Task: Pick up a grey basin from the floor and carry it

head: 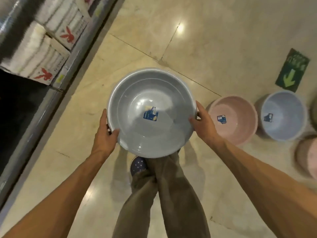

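- Floor: pale polished tiles across the frame, with a green arrow sign at upper right.
- Shelf: runs down the left edge, stacked with white boxes bearing red rabbit marks.
- Grey basin: centre frame, held above the floor, blue label inside; it hides part of the person's legs.
- Pink basin and blue basin: on the floor at right, side by side.
- Left hand, right hand: each curled over the grey basin's rim, at opposite sides.
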`<state>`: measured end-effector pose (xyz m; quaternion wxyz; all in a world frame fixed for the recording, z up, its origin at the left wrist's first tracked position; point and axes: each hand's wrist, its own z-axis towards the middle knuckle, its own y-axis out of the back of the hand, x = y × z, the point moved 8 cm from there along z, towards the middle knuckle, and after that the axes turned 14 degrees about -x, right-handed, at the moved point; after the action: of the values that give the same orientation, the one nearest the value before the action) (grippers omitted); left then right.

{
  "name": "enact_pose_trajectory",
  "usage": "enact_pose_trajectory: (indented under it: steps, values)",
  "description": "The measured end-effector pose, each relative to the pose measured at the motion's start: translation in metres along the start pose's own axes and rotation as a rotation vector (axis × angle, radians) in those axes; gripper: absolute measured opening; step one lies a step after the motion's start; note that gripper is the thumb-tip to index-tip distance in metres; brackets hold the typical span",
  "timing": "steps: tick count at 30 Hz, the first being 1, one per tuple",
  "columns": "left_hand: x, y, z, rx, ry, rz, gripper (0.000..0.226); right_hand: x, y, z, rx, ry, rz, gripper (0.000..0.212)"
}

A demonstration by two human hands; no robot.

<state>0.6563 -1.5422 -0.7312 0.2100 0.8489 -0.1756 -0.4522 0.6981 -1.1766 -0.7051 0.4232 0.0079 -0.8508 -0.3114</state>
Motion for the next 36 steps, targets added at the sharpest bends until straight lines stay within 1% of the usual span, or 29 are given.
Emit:
enact_pose_trajectory:
  steps: [3, 6, 11, 14, 17, 22, 25, 28, 31, 36]
  values:
    - [-0.041, -0.038, -0.017, 0.083, -0.104, 0.060, 0.084, -0.020, 0.057, -0.014, -0.087, -0.030, 0.005, 0.054]
    - [-0.079, -0.082, -0.038, 0.171, -0.184, 0.103, 0.082, -0.051, 0.111, -0.023, -0.157, -0.099, 0.021, 0.055]
    - [-0.126, -0.170, -0.069, 0.322, -0.282, 0.195, 0.078, -0.132, 0.188, -0.031, -0.252, -0.238, 0.044, 0.061]
    - [-0.150, -0.224, -0.085, 0.372, -0.337, 0.275, 0.075, -0.177, 0.225, -0.034, -0.294, -0.340, 0.088, 0.063]
    - [-0.168, -0.281, -0.105, 0.434, -0.338, 0.336, 0.078, -0.222, 0.262, -0.036, -0.341, -0.439, 0.168, 0.067]
    - [-0.191, -0.362, -0.132, 0.513, -0.343, 0.448, 0.081, -0.271, 0.311, -0.039, -0.375, -0.557, 0.228, 0.067]
    - [-0.205, -0.399, -0.140, 0.535, -0.361, 0.494, 0.075, -0.296, 0.328, -0.035, -0.387, -0.632, 0.249, 0.068]
    - [-0.209, -0.430, -0.131, 0.553, -0.361, 0.527, 0.074, -0.317, 0.328, -0.023, -0.406, -0.690, 0.301, 0.068]
    - [-0.210, -0.459, -0.110, 0.548, -0.366, 0.576, 0.073, -0.337, 0.319, 0.000, -0.422, -0.719, 0.334, 0.069]
    - [-0.206, -0.505, -0.067, 0.559, -0.431, 0.673, 0.072, -0.364, 0.290, 0.038, -0.469, -0.767, 0.389, 0.068]
